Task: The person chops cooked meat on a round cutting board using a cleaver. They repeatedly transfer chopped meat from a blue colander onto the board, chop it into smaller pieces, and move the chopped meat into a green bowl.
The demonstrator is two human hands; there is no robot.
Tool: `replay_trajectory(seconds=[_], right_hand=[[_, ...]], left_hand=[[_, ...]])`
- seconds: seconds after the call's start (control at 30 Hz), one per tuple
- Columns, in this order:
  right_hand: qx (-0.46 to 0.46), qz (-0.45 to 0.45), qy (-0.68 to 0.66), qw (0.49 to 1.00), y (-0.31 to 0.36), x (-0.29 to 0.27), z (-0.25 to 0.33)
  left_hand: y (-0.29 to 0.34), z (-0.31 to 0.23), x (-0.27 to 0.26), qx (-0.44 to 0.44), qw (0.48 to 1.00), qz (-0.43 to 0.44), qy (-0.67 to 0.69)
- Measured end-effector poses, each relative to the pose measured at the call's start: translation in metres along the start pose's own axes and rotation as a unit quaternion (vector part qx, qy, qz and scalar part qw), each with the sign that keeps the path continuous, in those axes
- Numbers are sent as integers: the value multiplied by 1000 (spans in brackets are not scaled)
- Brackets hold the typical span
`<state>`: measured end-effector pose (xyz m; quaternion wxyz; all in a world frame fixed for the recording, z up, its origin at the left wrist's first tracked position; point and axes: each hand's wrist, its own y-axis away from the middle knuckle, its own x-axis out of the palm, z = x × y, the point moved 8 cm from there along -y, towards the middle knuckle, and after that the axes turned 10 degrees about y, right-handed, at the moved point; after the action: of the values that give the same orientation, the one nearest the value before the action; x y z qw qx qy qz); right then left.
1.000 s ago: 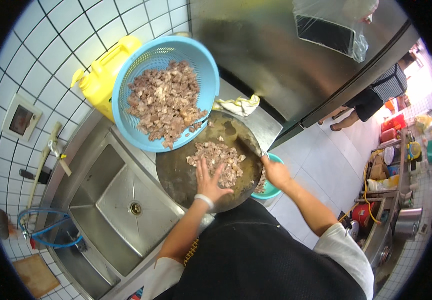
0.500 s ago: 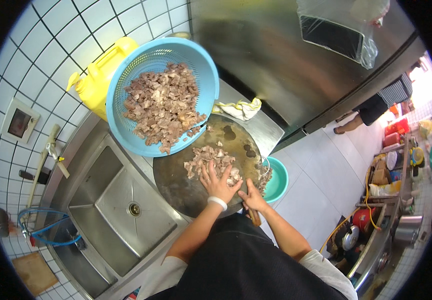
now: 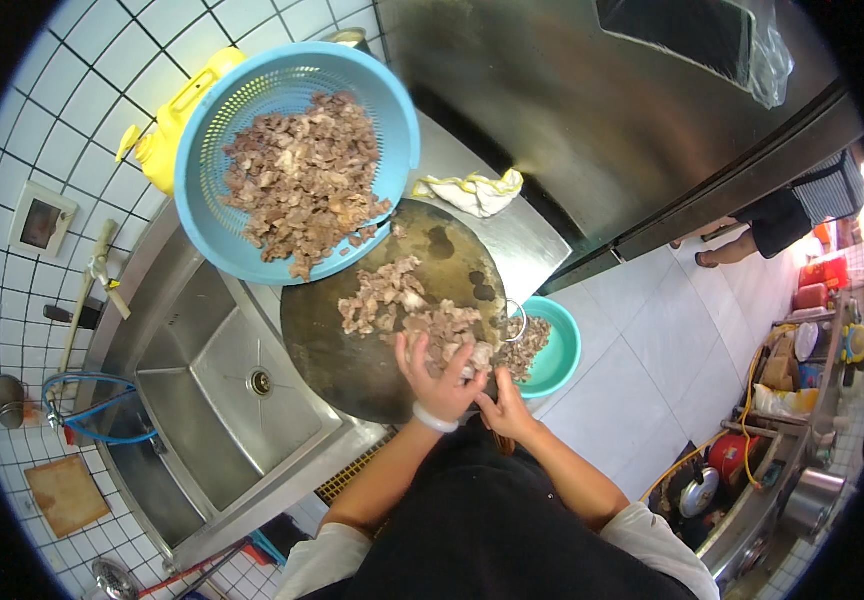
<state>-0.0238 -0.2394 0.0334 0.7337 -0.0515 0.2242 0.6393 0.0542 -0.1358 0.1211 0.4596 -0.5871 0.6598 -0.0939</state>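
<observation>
I'm seeing the left grip [image 3: 439, 393] lying half-spread against chopped meat [image 3: 382, 292] on the round board [image 3: 327, 350]; whether the right grip [image 3: 514, 410] is holding anything, I can't tell. I'm judging the pieces light, soft, slippery: best cupped underneath.

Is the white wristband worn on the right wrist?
No, the white wristband sits on the wrist of the left hand, which touches the meat pieces.

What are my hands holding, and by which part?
Your right hand grips a brown-handled tool by the handle; its far end is hidden. Your left hand rests against meat pieces; whether it grips any can't be told.
</observation>
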Motion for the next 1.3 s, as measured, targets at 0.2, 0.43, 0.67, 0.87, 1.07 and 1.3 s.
replay_trajectory(seconds=[0.2, 0.43, 0.67, 0.87, 1.07, 1.3], right_hand=[[59, -46, 63, 995, 60, -86, -45], [226, -60, 35, 972, 96, -117, -163], [441, -49, -62, 894, 72, -81, -337], [520, -36, -46, 852, 91, -104, -341], [401, -98, -256, 874, 139, -150, -243], [90, -34, 49, 994, 21, -158, -42]], left_hand=[[30, -67, 68, 15, 996, -6, 89], [133, -60, 212, -173, 955, 130, 204], [273, 36, 361, -448, 809, 326, 196], [277, 45, 340, -514, 767, 276, 265], [118, -34, 140, -347, 854, 208, 327], [4, 116, -57, -223, 972, -29, -71]])
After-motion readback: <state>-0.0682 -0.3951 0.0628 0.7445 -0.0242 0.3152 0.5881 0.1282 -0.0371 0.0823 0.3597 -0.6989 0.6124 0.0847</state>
